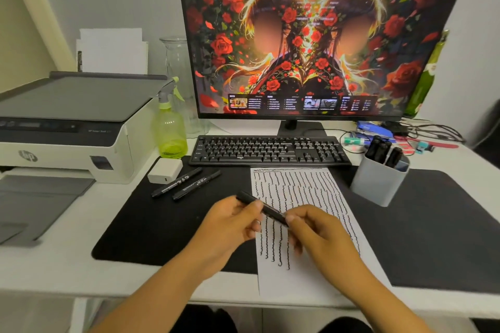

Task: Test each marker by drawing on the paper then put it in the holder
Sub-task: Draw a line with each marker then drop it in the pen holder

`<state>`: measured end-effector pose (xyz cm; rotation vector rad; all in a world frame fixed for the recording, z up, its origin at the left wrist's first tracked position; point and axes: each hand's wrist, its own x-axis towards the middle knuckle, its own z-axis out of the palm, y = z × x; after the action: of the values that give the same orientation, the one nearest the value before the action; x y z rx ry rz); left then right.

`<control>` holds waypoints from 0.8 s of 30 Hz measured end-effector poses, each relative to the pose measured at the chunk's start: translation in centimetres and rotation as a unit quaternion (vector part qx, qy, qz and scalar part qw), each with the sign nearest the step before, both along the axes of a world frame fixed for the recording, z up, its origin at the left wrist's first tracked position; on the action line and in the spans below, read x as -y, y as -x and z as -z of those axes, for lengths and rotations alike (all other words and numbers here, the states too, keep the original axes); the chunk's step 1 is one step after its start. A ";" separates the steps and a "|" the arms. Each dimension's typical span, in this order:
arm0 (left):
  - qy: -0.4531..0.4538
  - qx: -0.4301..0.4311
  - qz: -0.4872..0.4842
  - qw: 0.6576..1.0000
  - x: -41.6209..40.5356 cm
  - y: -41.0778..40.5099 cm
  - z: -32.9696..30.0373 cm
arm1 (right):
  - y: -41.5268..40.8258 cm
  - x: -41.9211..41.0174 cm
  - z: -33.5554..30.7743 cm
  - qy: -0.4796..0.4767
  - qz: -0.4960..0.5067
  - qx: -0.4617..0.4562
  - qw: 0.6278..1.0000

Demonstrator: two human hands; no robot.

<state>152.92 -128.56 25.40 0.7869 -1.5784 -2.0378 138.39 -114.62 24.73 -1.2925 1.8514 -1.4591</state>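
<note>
A black marker [266,209] is held above the left edge of the paper [303,192], which is covered in wavy black lines. My left hand [230,222] grips its upper end and my right hand [313,232] pinches its lower end. Two more black markers [177,182] [197,184] lie side by side on the black desk mat, to the left of the paper. The grey holder [378,184] stands right of the paper with several black markers [382,151] upright in it.
A black keyboard [269,149] and a monitor [319,40] lie behind the paper. A white charger block [165,170], a green spray bottle [170,130] and a printer [65,127] sit to the left. Cables and small items [405,138] clutter the back right.
</note>
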 end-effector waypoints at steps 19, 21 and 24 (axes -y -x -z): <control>0.500 0.149 0.249 0.816 -1.6 -0.9 -3.2 | 1.1 -0.4 0.4 0.136 -0.202 0.203 0.948; 0.501 0.148 0.273 0.808 -1.2 -1.5 -3.3 | 2.2 -1.2 0.1 0.157 -0.166 0.229 0.946; 0.412 0.203 0.245 0.854 1.7 -4.2 -3.0 | 7.7 -4.4 -2.0 0.241 -0.010 0.306 0.921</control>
<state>157.08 -130.24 28.43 0.5034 -2.8289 -1.2219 130.65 -110.23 26.70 -0.8749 1.1042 -2.0916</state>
